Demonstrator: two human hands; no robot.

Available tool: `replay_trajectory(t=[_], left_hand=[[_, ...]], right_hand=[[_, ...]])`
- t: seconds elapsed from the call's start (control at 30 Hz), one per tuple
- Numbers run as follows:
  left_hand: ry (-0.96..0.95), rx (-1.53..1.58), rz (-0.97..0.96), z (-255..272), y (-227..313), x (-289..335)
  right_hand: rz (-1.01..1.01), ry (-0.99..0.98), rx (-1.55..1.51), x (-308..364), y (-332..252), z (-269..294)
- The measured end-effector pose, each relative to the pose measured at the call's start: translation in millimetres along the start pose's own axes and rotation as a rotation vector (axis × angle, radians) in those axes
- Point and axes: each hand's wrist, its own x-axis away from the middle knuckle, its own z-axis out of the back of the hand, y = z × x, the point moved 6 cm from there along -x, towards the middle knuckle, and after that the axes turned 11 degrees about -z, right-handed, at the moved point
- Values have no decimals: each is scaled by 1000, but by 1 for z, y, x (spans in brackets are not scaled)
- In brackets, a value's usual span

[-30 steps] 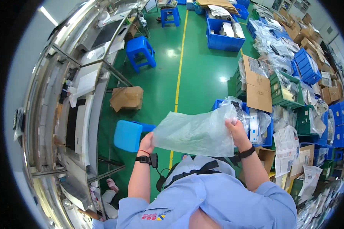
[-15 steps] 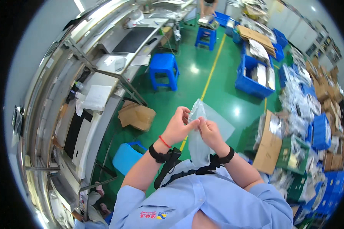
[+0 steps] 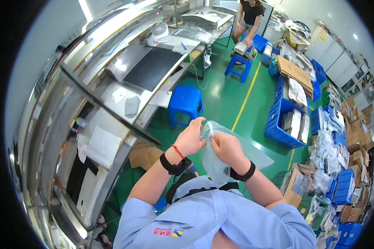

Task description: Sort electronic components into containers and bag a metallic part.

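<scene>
In front of my waist hangs a thin, translucent plastic bag [image 3: 214, 165], its body fanning out to the right behind my right hand. My right hand [image 3: 228, 149] pinches the bag near its upper edge, fingers curled in. At the bag's left edge is my left hand [image 3: 190, 137], thumb and fingers apart; whether its fingertips touch the film is hard to tell.
On the left runs a metal workbench [image 3: 147, 97] with shelves, and a blue stool [image 3: 185, 101] beside it. Blue crates [image 3: 286, 128] of packages and piled cardboard boxes [image 3: 355, 157] line the right. A person [image 3: 250, 18] is at another stool [image 3: 239, 68] ahead.
My left thumb and fingers have parted at the bag's edge, while the right hand keeps its pinch. The bag has spread wider to the right. My view has tilted up, showing more of the person ahead.
</scene>
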Motion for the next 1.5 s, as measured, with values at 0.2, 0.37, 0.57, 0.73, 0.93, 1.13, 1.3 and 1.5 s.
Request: replay_trajectory(t=[0.2,0.37,0.57,0.73,0.93,1.13,1.3,1.5], left_hand=[[106,-310,-112,33,-41,-135],[40,-355,-180,41,-110,-206],[127,-365,-64,59,-148,-290],[278,-441,66,86,-198,-319],[351,-250,253,127,-238,-300],[466,-42,353,178,-303,-287],[535,432,455,224,-362,-278],[596,839,395,269,-414,-286]], right_hand=[[-117,24,64,-125,4,22],[-122,164,-20,-226,50,53],[-27,-3,80,-345,52,68],[136,-34,150,-431,25,72],[277,-145,195,-508,-11,70],[595,-499,210,-565,-86,39],[673,-793,114,-621,-178,25],[774,-611,102,-638,-225,-60]])
